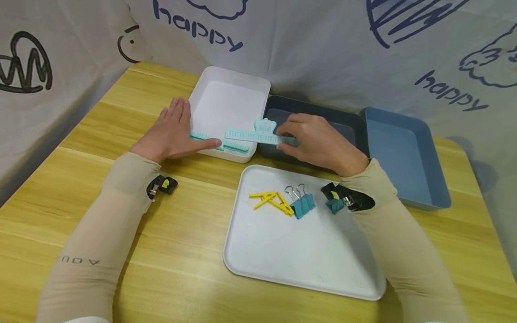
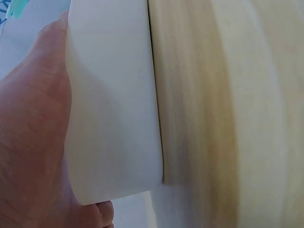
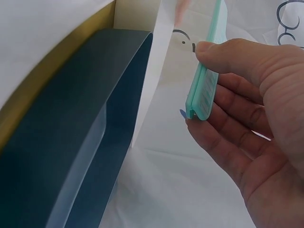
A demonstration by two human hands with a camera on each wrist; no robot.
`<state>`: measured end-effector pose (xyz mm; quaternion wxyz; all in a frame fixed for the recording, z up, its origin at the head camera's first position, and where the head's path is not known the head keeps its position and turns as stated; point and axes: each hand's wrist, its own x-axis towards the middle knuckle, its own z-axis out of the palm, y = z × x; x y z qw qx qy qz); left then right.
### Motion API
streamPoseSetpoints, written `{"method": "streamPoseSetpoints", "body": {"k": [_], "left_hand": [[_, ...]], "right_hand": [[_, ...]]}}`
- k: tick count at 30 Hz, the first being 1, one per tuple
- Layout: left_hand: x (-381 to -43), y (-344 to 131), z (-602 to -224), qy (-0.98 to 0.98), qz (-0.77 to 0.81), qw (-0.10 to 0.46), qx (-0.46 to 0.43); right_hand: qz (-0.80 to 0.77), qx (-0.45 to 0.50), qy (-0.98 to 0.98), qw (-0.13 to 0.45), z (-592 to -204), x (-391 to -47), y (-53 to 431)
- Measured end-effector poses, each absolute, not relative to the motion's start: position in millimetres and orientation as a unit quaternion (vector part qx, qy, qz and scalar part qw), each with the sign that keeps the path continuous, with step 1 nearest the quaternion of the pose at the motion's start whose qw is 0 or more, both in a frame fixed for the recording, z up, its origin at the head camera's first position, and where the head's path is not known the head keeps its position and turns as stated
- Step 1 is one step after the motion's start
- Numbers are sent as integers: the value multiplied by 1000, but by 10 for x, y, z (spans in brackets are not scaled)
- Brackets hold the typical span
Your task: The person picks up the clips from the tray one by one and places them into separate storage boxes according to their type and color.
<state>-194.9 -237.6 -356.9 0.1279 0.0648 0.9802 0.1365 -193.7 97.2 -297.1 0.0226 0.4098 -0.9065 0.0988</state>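
My right hand (image 1: 317,141) pinches a mint-green ruler clip (image 1: 246,136) with a crown-like tab, thumb on one side and fingers on the other. The clip is held over the right front part of a white bin (image 1: 230,101), its right end above the dark bin (image 1: 323,107). In the right wrist view the clip (image 3: 205,88) shows two layers lying together. My left hand (image 1: 173,134) rests at the white bin's left front corner, fingers straight along the left side, thumb over the front rim. Another mint-green clip (image 1: 238,147) lies inside along the front wall, partly hidden by that thumb.
A blue bin (image 1: 400,148) stands right of the dark one. Nearer, a white tray (image 1: 282,255) carries yellow plastic clips (image 1: 282,206), a teal binder clip (image 1: 304,206) and another teal binder clip (image 1: 334,206) by the right wrist strap. A drawn-on cloth (image 1: 315,49) hangs behind.
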Motion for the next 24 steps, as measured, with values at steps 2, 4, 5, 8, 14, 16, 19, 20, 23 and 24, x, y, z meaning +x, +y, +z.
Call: {"method": "streamPoseSetpoints", "body": {"k": [2,4,5,8,14,16,19,20,23,24], "left_hand": [[-1946,-2377,-3567,980,137,128,65],[-1943,-2376,-3565,980,136,127,65],[-1942,-2375,-3565,981,134,127,64],[-1942,-2370,-3566,981,132,127,64],[-1947,-2370,-3588,982,126,125,64],[-1950,-2372,-3597,982,125,123,64],[-1954,-2376,-3607,983,125,122,65],[-1955,-2376,-3609,983,125,121,65],[-1958,-2375,-3610,983,123,121,66],[-1960,-2374,-3611,983,121,120,67]], "right_hand": [[97,409,-907,22,-2966,-1942,958],[97,408,-908,22,-2965,-1945,946],[96,407,-908,22,-2965,-1947,939],[95,403,-910,20,-2972,-1956,923],[94,399,-912,13,-2986,-1975,888],[96,402,-911,13,-2990,-1986,878],[95,405,-909,14,-2992,-2003,860],[94,406,-909,13,-2992,-2008,854],[92,405,-909,11,-2995,-2023,835],[92,405,-909,10,-2995,-2027,829]]}}
